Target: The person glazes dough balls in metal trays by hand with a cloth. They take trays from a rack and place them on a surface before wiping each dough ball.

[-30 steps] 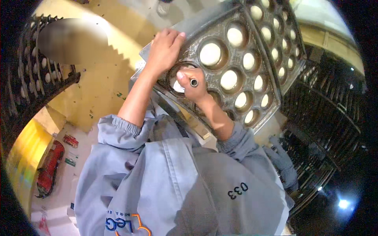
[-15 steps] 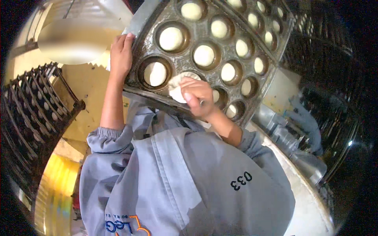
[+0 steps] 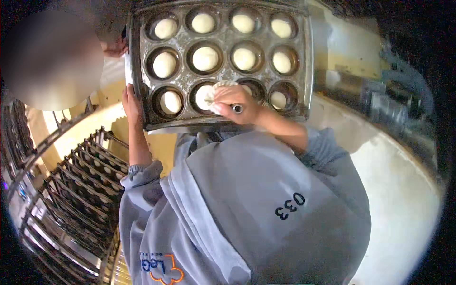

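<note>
A dark metal baking pan (image 3: pixel 185 40) with rows of round cups lies before me, tilted little, its near edge close to my apron. Pale dough balls (image 3: pixel 205 58) sit in the cups, one per cup where I can see. My left hand (image 3: pixel 133 104) grips the pan's left edge near its front corner. My right hand (image 3: pixel 237 100) is closed on a crumpled white cloth (image 3: pixel 221 86) over the front row, beside a dough ball in the second cup. A small round metallic thing (image 3: pixel 237 109) shows at this hand; I cannot tell what it is.
Another person's hand (image 3: pixel 115 49) is by the pan's far left corner. A dark rack (image 3: pixel 88 166) loaded with filled pans stands at left, with a curved metal rail (image 3: pixel 52 137) beside it. At right are a white surface (image 3: pixel 384 190) and metal equipment (image 3: pixel 387 111).
The pan has swung round and now lies squarer to me, with my left hand still on its edge. Another person's hand has come into view at left.
</note>
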Demonstrator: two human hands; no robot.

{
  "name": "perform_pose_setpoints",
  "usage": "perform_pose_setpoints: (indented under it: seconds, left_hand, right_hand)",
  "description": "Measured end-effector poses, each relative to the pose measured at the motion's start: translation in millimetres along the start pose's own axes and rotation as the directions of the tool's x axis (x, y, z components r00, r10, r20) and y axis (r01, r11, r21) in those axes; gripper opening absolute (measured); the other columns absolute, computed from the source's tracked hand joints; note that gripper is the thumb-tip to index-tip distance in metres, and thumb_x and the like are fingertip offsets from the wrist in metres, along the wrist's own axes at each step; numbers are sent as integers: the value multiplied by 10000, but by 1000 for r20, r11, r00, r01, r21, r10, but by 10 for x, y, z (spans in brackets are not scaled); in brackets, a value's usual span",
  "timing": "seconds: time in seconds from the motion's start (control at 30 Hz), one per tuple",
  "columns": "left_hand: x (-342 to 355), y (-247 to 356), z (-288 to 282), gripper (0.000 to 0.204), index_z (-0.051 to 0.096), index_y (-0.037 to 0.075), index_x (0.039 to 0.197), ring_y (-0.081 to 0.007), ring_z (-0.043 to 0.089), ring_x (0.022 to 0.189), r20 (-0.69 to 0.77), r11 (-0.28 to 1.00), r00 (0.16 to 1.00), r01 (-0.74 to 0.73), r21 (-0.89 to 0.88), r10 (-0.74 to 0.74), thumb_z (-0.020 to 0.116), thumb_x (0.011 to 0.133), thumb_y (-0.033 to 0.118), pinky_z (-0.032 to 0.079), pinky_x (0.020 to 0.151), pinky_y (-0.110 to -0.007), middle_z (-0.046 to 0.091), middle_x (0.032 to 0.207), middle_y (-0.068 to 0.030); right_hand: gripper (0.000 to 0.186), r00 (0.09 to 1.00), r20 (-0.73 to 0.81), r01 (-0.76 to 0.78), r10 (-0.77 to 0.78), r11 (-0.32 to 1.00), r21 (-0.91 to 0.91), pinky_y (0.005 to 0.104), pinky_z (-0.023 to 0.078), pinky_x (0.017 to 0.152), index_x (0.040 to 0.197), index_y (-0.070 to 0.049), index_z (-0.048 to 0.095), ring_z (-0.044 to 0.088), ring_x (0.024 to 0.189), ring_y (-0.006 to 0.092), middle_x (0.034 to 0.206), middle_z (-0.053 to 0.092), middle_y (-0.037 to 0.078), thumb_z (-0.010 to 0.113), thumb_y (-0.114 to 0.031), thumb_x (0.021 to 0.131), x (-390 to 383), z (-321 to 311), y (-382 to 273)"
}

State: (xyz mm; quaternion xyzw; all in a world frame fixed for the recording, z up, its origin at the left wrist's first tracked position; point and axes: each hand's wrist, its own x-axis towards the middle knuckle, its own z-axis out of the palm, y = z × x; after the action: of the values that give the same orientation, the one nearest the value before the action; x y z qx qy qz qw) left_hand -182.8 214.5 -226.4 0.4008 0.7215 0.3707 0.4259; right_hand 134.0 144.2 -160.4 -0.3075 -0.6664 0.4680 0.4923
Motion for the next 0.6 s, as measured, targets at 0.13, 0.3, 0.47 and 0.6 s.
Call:
perform_pose_setpoints:
  seconds: [0.13,0.3,0.47,0.6]
  left_hand:
    - [-15,20,30,385,560,-4,971,-142,506,747,3,997,998,-60,56,60,408,960,350,425,702,-296,576,836,-55]
    - [38,2,-4,434,560,-18,996,-151,524,781,22,978,999,-52,204,48,377,968,374,432,731,-297,590,860,-54]
    - [221,-141,-46,491,548,-57,1081,-187,548,878,67,991,997,-47,124,39,351,981,382,423,814,-310,613,996,-110]
    - [221,-236,-104,522,540,-72,1128,-209,545,923,40,954,995,-95,284,87,349,980,391,414,846,-318,601,1058,-137]
  right_hand:
    - [258,990,80,-103,112,989,-108,398,398,581,654,-8,539,507,610,304,630,528,135,547,-165,859,-589,-340,467]
    - [302,962,246,-77,115,984,-160,407,407,600,639,-9,516,506,600,316,637,537,148,518,-186,883,-685,-566,441]
    - [279,994,64,-76,90,979,-190,394,441,638,689,-1,579,552,628,332,657,568,171,552,-213,869,-667,-476,430]
    - [236,958,31,-276,285,945,-174,375,487,669,788,-15,663,629,683,271,755,653,146,595,-229,860,-746,-487,532]
